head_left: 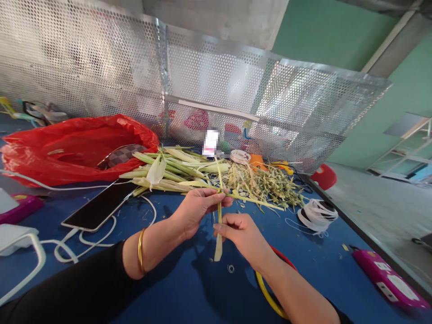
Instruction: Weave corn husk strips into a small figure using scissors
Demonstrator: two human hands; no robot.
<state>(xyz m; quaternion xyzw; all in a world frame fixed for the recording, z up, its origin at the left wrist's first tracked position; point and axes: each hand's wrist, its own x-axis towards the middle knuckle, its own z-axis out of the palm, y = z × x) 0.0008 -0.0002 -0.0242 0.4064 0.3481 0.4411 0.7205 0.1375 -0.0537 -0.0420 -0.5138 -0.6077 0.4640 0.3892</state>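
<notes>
Between thumb and fingers, my left hand (199, 209) pinches the crossing point of several pale green leaf strips. One long strip sticks out to the right from there, and another points up and away. My right hand (241, 231) is closed on the strip that hangs down, a flat leaf strip (218, 252) whose loose end dangles below my thumb. Just behind the hands lies a pile of long green husk leaves (182, 168). To its right is a heap of dried plant scraps (270, 182).
A red plastic bag (77, 139) lies open at the left, near a charging phone (99, 204) and white cables. At the right are a spool of white cord (317, 216) and a purple power bank (388, 276). A perforated metal screen (216, 72) closes the table's back.
</notes>
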